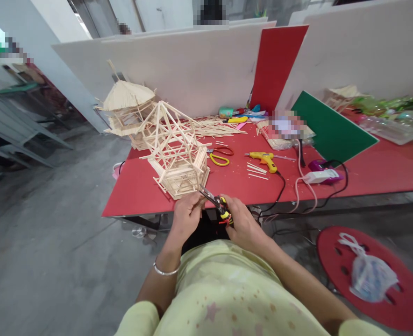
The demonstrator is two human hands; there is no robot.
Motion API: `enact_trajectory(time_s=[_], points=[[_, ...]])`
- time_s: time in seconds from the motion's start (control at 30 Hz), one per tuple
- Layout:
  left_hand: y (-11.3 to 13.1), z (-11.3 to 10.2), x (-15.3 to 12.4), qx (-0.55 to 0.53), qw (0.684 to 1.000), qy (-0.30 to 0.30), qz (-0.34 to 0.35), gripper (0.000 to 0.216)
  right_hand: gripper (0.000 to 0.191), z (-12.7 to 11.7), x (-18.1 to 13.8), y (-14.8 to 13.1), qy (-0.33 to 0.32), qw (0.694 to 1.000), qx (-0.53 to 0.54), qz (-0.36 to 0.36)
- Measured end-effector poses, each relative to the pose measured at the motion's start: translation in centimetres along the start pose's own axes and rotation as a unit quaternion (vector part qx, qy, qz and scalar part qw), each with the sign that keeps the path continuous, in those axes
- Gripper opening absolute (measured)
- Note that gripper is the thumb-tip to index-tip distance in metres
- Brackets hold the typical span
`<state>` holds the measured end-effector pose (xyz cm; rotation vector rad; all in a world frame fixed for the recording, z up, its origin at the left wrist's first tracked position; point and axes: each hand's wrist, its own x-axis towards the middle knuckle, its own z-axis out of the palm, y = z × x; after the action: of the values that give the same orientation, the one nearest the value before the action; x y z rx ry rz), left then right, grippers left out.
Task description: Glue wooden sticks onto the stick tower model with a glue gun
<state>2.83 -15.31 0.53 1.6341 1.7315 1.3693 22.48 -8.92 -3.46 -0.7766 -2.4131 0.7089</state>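
My right hand [244,220] is wrapped round a pair of long-nose pliers [210,197] with yellow and black handles. The plier jaws point left, towards the fingertips of my left hand [188,215]. Those fingers are closed in a pinch; whatever they hold is too small or hidden to name. Just beyond both hands, at the table's front edge, stands a small house frame [178,158] of thin wooden sticks with an open, pointed roof. Behind it to the left is a second stick house [129,107] with a covered roof.
On the red table [136,196] lie scissors [220,156], a yellow glue gun [264,159] with its cord, and many loose sticks [217,127]. A white power strip [320,176] and a green board [343,128] are further right. A red stool [332,261] bears a plastic bag [373,275].
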Motion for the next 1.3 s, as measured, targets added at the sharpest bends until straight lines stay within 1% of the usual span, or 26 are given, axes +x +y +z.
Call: enact_trajectory(time_s=[0.17, 0.3, 0.4, 0.53, 0.6, 0.7, 0.83, 0.93, 1.03, 1.1, 1.17, 1.23, 1.3], points=[[-0.3, 1.0, -1.0, -0.094, 0.994, 0.002, -0.054, 0.028, 0.078, 1.2, -0.6, -0.1, 0.009, 0.999, -0.003, 0.040], [-0.7, 1.2, -2.2, -0.123, 0.987, 0.000, -0.104, 0.032, 0.073, 2.0, -1.3, -0.1, 0.009, 0.998, -0.034, 0.055], [-0.8, 1.1, -2.4, -0.141, 0.983, 0.007, -0.114, 0.034, 0.070, 2.5, -1.5, 0.0, 0.014, 0.997, -0.047, 0.055], [-1.0, 0.8, -1.9, -0.184, 0.976, 0.008, -0.115, 0.028, 0.059, 3.0, -1.6, -0.1, 0.030, 0.996, -0.004, 0.087], [-1.3, 0.5, -1.7, -0.194, 0.974, 0.005, -0.117, 0.028, 0.061, 3.1, -1.6, -0.2, 0.032, 0.997, 0.021, 0.068], [-1.6, 0.2, -1.5, -0.215, 0.969, 0.002, -0.121, 0.028, 0.071, 2.8, -1.4, -0.4, 0.028, 0.998, 0.040, 0.032], [-1.7, 0.2, -1.5, -0.241, 0.963, 0.018, -0.123, 0.030, 0.077, 2.6, -1.0, -0.7, 0.035, 0.998, 0.038, 0.031], [-1.8, 0.0, -1.8, -0.234, 0.965, 0.033, -0.112, 0.026, 0.077, 2.1, -0.8, -0.7, 0.038, 0.999, 0.009, 0.029], [-2.0, -0.4, -1.8, -0.204, 0.973, 0.051, -0.094, 0.022, 0.075, 0.8, -0.2, 0.3, 0.061, 0.996, -0.049, 0.045], [-2.0, -0.6, -1.5, -0.167, 0.982, 0.061, -0.066, 0.020, 0.070, -0.4, 0.7, 1.7, 0.082, 0.986, -0.119, 0.080], [-1.9, -0.7, -1.0, -0.126, 0.989, 0.069, -0.025, 0.018, 0.066, -1.6, 2.0, 3.5, 0.092, 0.968, -0.200, 0.121], [-1.5, -0.6, -0.3, -0.097, 0.993, 0.069, 0.009, 0.017, 0.066, -2.5, 3.5, 5.5, 0.082, 0.950, -0.259, 0.152], [-1.0, -0.6, 0.5, -0.084, 0.994, 0.065, 0.026, 0.015, 0.071, -3.1, 5.0, 6.9, 0.055, 0.941, -0.286, 0.172]])
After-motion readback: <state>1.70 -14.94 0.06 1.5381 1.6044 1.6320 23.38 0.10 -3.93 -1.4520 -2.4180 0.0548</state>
